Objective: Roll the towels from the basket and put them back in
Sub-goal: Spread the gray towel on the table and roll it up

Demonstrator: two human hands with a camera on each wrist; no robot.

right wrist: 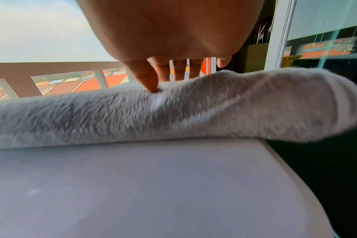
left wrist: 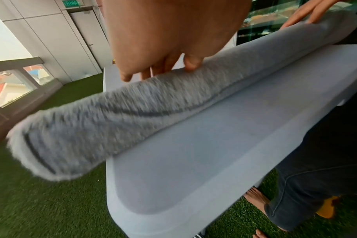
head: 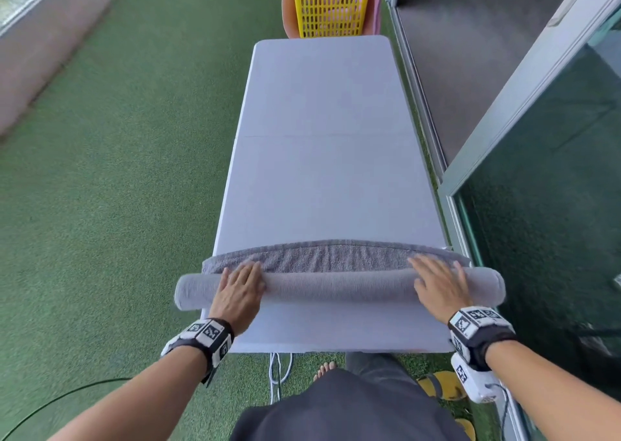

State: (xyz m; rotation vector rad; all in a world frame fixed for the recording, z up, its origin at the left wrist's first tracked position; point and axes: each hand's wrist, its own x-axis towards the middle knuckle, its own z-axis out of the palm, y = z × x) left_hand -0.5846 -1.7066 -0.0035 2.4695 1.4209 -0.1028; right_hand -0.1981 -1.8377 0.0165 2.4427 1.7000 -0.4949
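A grey towel [head: 336, 289] lies across the near end of the white table [head: 319, 138], mostly rolled into a long tube whose ends overhang both table sides. A short flat strip of it remains beyond the roll. My left hand [head: 240, 289] rests flat on top of the roll near its left end, fingers straight. My right hand [head: 437, 282] lies flat on it near the right end. The left wrist view shows the roll [left wrist: 112, 112] blurred under my left fingers [left wrist: 153, 70]; the right wrist view shows the roll [right wrist: 173, 112] under my right fingers [right wrist: 149, 80]. The yellow basket [head: 331, 7] stands beyond the table's far end.
Pink and grey cloths sit in the basket, one pink cloth [head: 376, 0] hanging over its right side. Green artificial turf [head: 117, 171] surrounds the table. A glass sliding door [head: 537, 138] runs along the right. Cables [head: 279, 370] hang below the near table edge.
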